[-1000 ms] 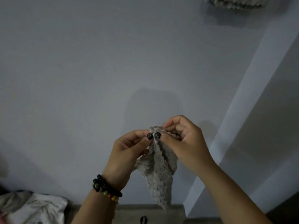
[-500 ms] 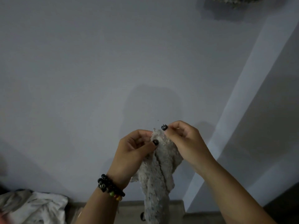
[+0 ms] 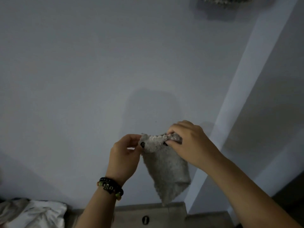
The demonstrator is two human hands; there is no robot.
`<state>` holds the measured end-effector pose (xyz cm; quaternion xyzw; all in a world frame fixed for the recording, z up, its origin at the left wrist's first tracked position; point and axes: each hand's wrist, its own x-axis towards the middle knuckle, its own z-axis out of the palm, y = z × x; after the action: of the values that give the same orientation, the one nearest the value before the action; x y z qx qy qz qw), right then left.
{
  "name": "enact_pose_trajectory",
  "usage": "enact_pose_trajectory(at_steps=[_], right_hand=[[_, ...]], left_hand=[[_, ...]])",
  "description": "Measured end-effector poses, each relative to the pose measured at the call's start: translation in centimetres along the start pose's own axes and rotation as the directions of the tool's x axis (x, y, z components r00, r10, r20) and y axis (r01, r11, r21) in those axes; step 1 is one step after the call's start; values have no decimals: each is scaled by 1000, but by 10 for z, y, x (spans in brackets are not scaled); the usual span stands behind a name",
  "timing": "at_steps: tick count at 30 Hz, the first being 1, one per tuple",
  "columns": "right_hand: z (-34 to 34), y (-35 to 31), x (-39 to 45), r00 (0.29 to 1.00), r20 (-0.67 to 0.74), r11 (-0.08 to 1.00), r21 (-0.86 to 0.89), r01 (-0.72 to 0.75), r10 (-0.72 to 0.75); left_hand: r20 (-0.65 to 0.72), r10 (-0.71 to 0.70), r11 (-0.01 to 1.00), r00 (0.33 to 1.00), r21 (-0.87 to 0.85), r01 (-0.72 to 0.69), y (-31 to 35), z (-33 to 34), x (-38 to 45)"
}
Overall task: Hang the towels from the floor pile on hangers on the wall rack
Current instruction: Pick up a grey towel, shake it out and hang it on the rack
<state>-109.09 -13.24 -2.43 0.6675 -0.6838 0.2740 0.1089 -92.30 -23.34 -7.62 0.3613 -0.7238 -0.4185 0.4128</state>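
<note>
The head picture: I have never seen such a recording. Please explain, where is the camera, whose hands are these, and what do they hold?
No machine is here. The camera sits on a person's head and looks forward and down, so the two hands are that person's own. The left hand, with a bead bracelet on its wrist, and the right hand each pinch the top edge of a small grey towel, which hangs down in front of a plain wall. At the lower left lies some white cloth. At the top edge, something fluffy shows; I cannot tell what it is.
</note>
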Motion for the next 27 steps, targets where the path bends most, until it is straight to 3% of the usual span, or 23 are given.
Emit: enact_pose_trajectory(at_steps=[3,6,10,13,16,20,22,25,27], right_hand=[[-6,0,1,999,-12,997,-67,43,-44],[-9,4,1,998,-51,998,-53,-36,33],[-8,8,-1,975,65,977,-7,-212,213],[-5,16,-1,963,123,970,-9,-241,241],[-2,24,-2,971,27,971,18,-240,240],[1,29,-4,951,-149,943,242,-230,270],[-3,33,-6,935,-110,874,407,-267,337],[-13,41,-11,901,61,640,683,-351,430],[-16,47,-17,888,49,568,752,-334,457]], left_hand=[[-33,-29,997,999,-67,26,1,0,0],[-35,-74,988,997,-136,69,3,1,0],[18,-60,982,998,-177,63,7,5,-2],[75,-23,964,997,-262,41,13,8,-4],[99,27,938,995,-346,9,25,12,-7],[58,21,923,998,-386,3,40,21,-3],[2,-3,915,1000,-403,4,43,26,-2],[-55,-73,891,996,-452,40,49,31,-1],[-103,-104,903,989,-427,50,50,36,-2]])
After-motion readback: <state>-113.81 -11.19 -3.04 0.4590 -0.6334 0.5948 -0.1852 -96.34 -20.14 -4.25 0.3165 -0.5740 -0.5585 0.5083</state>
